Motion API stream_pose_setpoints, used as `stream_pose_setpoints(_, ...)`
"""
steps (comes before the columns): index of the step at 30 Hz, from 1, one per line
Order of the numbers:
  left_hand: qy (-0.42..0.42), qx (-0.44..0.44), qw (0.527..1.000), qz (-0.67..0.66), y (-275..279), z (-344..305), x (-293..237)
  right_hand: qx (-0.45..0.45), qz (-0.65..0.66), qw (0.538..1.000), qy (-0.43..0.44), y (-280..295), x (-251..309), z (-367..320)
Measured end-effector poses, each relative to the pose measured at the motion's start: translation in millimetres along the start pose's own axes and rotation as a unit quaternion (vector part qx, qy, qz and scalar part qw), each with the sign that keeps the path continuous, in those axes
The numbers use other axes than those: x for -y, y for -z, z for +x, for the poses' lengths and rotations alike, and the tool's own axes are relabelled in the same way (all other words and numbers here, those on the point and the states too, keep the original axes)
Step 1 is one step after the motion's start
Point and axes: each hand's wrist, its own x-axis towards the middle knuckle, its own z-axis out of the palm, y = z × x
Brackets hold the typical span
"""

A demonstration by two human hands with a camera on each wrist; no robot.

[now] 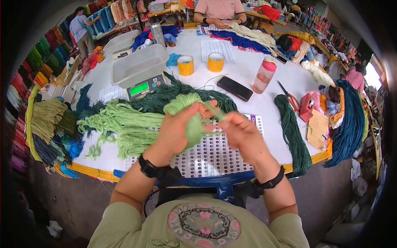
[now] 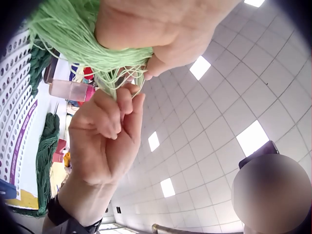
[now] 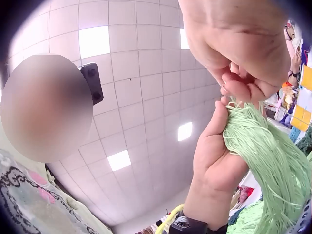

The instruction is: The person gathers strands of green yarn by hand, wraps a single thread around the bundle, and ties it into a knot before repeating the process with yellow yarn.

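Note:
My left hand (image 1: 173, 130) grips a bundle of light green yarn (image 1: 194, 128) in front of me, above the table. In the right wrist view the yarn (image 3: 263, 146) drapes across the left palm and hangs down past it. My right hand (image 1: 247, 136) pinches thin strands at the near end of the bundle, its fingers curled close to the left fingertips. A few strands stretch between the two hands in the head view. More light green yarn (image 1: 128, 120) lies spread on the table left of the hands, beside dark green yarn (image 1: 165, 97).
Below the hands lies a perforated white sheet (image 1: 215, 153). Farther back are a scale (image 1: 144, 86) with a plastic tub (image 1: 140, 64), two tape rolls (image 1: 216, 62), a phone (image 1: 235, 88) and a pink-lidded bottle (image 1: 264, 76). Scissors (image 1: 291, 99) and a dark green hank (image 1: 291, 136) lie right.

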Motion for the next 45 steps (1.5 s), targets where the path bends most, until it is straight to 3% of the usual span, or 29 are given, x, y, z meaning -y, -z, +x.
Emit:
stream_pose_setpoints(2,0.192,0.065,0.979,0.006,21,-4,-28,-0.174,-0.1,0.955,0.218,26,-2,1)
stream_pose_setpoints(4,0.143,0.047,0.986,-0.069,56,-5,-37,-0.343,0.004,0.884,0.318,49,4,6)
stream_pose_setpoints(6,0.098,-0.022,0.982,-0.157,84,-7,-57,-0.304,0.234,0.893,0.234,75,14,-18)
stream_pose_setpoints(8,0.067,-0.103,0.976,-0.18,122,-12,-84,-0.183,0.303,0.895,0.269,164,-18,-42)
stream_pose_setpoints(11,0.04,-0.165,0.973,-0.155,208,-24,-128,-0.262,0.323,0.875,0.247,198,-2,-79)
stream_pose_setpoints(13,0.022,-0.216,0.969,-0.117,257,-36,-160,-0.319,0.184,0.905,0.215,240,4,-105)
stream_pose_setpoints(15,0.009,-0.219,0.969,-0.111,297,-49,-201,-0.456,0.051,0.862,0.213,277,19,-126)
stream_pose_setpoints(16,-0.006,-0.222,0.969,-0.105,303,-52,-213,-0.539,-0.001,0.818,0.2,292,35,-134)
stream_pose_setpoints(18,-0.034,-0.315,0.944,-0.094,269,-49,-229,-0.555,-0.032,0.787,0.268,339,62,-160)
stream_pose_setpoints(20,-0.044,-0.314,0.948,-0.042,246,-42,-243,-0.575,-0.075,0.751,0.316,345,98,-168)
stream_pose_setpoints(22,-0.107,-0.252,0.962,-0.004,247,-41,-265,-0.634,-0.184,0.675,0.328,369,119,-182)
stream_pose_setpoints(24,-0.147,-0.261,0.954,0.01,336,-68,-325,-0.694,-0.326,0.566,0.302,454,129,-244)
stream_pose_setpoints(25,-0.157,-0.244,0.954,0.069,390,-90,-357,-0.739,-0.43,0.457,0.245,441,132,-253)
stream_pose_setpoints(26,-0.157,-0.243,0.955,0.07,378,-94,-353,-0.765,-0.52,0.335,0.18,424,134,-260)
stream_pose_setpoints(27,-0.162,-0.22,0.962,0.023,349,-96,-342,-0.726,-0.608,0.314,0.076,399,130,-252)
stream_pose_setpoints(28,-0.164,-0.2,0.966,-0.024,300,-91,-319,-0.608,-0.74,0.273,0.088,379,129,-236)
stream_pose_setpoints(29,-0.214,-0.266,0.94,-0.013,223,-68,-270,-0.469,-0.849,0.224,0.098,353,128,-211)
stream_pose_setpoints(30,-0.169,-0.207,0.963,-0.021,185,-52,-230,-0.459,-0.824,0.229,0.241,280,115,-152)
stream_pose_setpoints(31,-0.126,-0.144,0.981,-0.029,158,-37,-196,-0.454,-0.778,0.392,0.186,250,101,-123)
stream_pose_setpoints(32,-0.059,-0.092,0.992,-0.064,135,-21,-163,-0.356,-0.678,0.581,0.274,258,76,-99)
stream_pose_setpoints(33,0.006,0.048,0.992,-0.114,137,-5,-127,-0.317,-0.634,0.654,0.266,231,48,-77)
stream_pose_setpoints(34,0.053,0.01,0.989,-0.135,108,10,-88,-0.293,-0.508,0.784,0.204,183,32,-49)
stream_pose_setpoints(35,0.11,-0.087,0.989,-0.056,80,24,-59,-0.241,-0.417,0.868,0.121,170,12,-27)
stream_pose_setpoints(36,0.181,0.0,0.981,-0.07,85,39,-28,-0.207,-0.492,0.845,0.035,136,11,-9)
stream_pose_setpoints(37,0.199,-0.028,0.977,0.069,78,48,0,-0.119,-0.518,0.829,0.172,135,-12,14)
stream_pose_setpoints(38,0.204,-0.025,0.961,0.182,61,53,22,-0.086,-0.465,0.856,0.207,129,-33,33)
stream_pose_setpoints(40,0.305,-0.043,0.899,0.312,66,73,72,-0.077,-0.504,0.85,0.133,117,-52,55)
stream_pose_setpoints(44,0.284,-0.028,0.842,0.458,57,71,111,-0.061,-0.529,0.836,0.131,121,-82,77)
stream_pose_setpoints(45,0.219,-0.026,0.843,0.491,56,66,117,-0.067,-0.53,0.837,0.117,119,-83,77)
